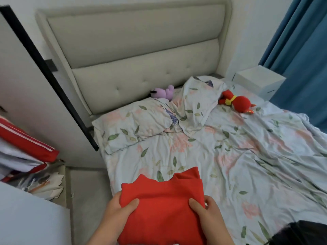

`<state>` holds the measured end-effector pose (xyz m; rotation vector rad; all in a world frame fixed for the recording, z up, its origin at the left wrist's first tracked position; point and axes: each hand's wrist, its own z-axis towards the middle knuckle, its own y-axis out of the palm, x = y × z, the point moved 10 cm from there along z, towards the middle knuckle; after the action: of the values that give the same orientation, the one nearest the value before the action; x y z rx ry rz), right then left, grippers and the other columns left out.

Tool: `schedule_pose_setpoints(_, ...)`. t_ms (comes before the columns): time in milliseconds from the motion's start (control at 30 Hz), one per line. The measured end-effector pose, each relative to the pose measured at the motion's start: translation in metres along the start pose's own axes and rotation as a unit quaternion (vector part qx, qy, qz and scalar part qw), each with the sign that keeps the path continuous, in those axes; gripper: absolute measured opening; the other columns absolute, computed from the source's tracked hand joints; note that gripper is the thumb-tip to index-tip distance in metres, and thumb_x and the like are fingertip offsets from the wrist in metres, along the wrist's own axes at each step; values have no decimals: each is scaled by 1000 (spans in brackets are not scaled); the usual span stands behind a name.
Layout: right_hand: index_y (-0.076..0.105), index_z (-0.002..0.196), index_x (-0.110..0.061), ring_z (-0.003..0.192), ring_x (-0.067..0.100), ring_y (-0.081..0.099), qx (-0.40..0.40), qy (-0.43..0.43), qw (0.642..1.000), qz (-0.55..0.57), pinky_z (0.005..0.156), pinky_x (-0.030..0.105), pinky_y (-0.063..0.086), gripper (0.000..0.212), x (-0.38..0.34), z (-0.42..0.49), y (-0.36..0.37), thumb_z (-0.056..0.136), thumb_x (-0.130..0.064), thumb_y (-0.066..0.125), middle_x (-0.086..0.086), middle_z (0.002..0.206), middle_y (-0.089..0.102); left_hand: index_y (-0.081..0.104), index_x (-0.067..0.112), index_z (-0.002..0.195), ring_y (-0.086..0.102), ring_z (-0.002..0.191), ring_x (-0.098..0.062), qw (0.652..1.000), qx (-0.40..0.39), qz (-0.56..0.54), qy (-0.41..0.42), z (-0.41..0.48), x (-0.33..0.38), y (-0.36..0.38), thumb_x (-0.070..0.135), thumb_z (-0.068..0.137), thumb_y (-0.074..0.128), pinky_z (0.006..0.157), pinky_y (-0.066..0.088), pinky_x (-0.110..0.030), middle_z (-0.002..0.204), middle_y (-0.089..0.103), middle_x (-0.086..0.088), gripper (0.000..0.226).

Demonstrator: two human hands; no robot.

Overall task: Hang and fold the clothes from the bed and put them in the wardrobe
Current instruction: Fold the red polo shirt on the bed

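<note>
A folded red garment (162, 200) is held above the near left edge of the bed (230, 165). My left hand (118, 209) grips its left side, thumb on top and fingers underneath. My right hand (205, 213) grips its right side the same way. The wardrobe's open door (23, 82) stands at the left, and folded red and white clothes (23, 152) are stacked inside at the far left. A dark garment (300, 234) lies at the bottom right corner of the bed.
Two floral pillows (134, 124) lie at the head of the bed below the padded headboard (138, 50). A purple plush toy (162, 92) and a red plush toy (237, 101) rest near them. A white bedside box (256, 82) and blue curtain (300, 59) stand at right.
</note>
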<state>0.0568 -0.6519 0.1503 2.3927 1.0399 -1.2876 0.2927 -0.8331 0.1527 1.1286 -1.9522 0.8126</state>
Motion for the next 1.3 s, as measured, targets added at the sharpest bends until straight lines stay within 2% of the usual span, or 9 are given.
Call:
schedule_pose_setpoints(200, 64, 97, -12, 78, 22, 70, -37, -110, 993, -30, 66, 31, 48, 19, -126, -58, 14, 85, -20, 76, 7, 85, 74, 60, 31, 114, 72, 92, -13, 995, -51, 44, 67, -66, 101, -33, 31, 33, 93, 84, 55, -32, 100, 76, 4, 88)
schedule_pose_setpoints(333, 64, 102, -14, 81, 24, 70, -58, -164, 984, -23, 69, 34, 50, 23, -188, -96, 38, 85, -23, 76, 9, 91, 73, 57, 27, 113, 69, 81, -7, 992, 9, 5, 128, -101, 159, -77, 6, 54, 94, 63, 50, -15, 101, 71, 2, 73)
schedule_pose_setpoints(500, 64, 113, -24, 90, 21, 73, -136, -244, 960, -37, 83, 43, 58, 50, -258, -147, 99, 68, -25, 84, 4, 101, 75, 61, 25, 114, 72, 88, -15, 976, 91, -45, 191, -132, 213, -159, 60, 12, 92, 78, 57, -36, 100, 75, 4, 113)
schedule_pose_setpoints(600, 66, 112, -26, 94, 15, 72, -146, -314, 937, -42, 89, 42, 56, 45, -296, -183, 137, 70, -23, 81, -3, 101, 75, 60, 26, 115, 69, 95, -18, 959, 147, -58, 237, -153, 239, -210, 48, 37, 90, 88, 55, -45, 107, 71, 3, 87)
schedule_pose_setpoints(767, 68, 99, -32, 86, -8, 66, -134, -405, 903, -52, 82, 27, 52, 29, -339, -236, 190, 86, -7, 72, -13, 90, 74, 54, 31, 113, 63, 99, -18, 917, 237, -59, 316, -176, 271, -283, 27, 68, 89, 92, 50, -41, 103, 62, 15, 57)
schedule_pose_setpoints(833, 70, 95, -32, 87, 5, 70, -115, -418, 900, -54, 84, 36, 56, 25, -349, -248, 207, 86, -9, 73, -9, 89, 75, 54, 29, 113, 62, 95, -15, 905, 256, -53, 335, -184, 280, -305, 21, 73, 86, 87, 48, -38, 99, 60, 17, 51)
schedule_pose_setpoints(900, 70, 99, -28, 90, 14, 71, -107, -431, 895, -47, 89, 43, 56, 22, -360, -262, 223, 86, -11, 74, -6, 92, 76, 53, 29, 113, 60, 92, -16, 894, 270, -50, 354, -191, 292, -325, 19, 75, 83, 85, 45, -35, 96, 58, 17, 50)
schedule_pose_setpoints(1067, 68, 107, -24, 94, 16, 70, -111, -463, 879, -27, 91, 43, 56, 28, -386, -291, 262, 80, -21, 75, -4, 98, 75, 54, 19, 127, 54, 97, -17, 864, 305, -31, 400, -211, 321, -361, 20, 78, 81, 85, 42, -33, 108, 56, 8, 56)
schedule_pose_setpoints(1300, 63, 103, -37, 89, 4, 65, -94, -556, 824, -57, 81, 26, 52, 32, -414, -330, 306, 86, -11, 70, -13, 96, 71, 54, 19, 129, 56, 99, -17, 844, 342, -37, 413, -227, 335, -408, 24, 76, 82, 88, 46, -35, 111, 57, 7, 60)
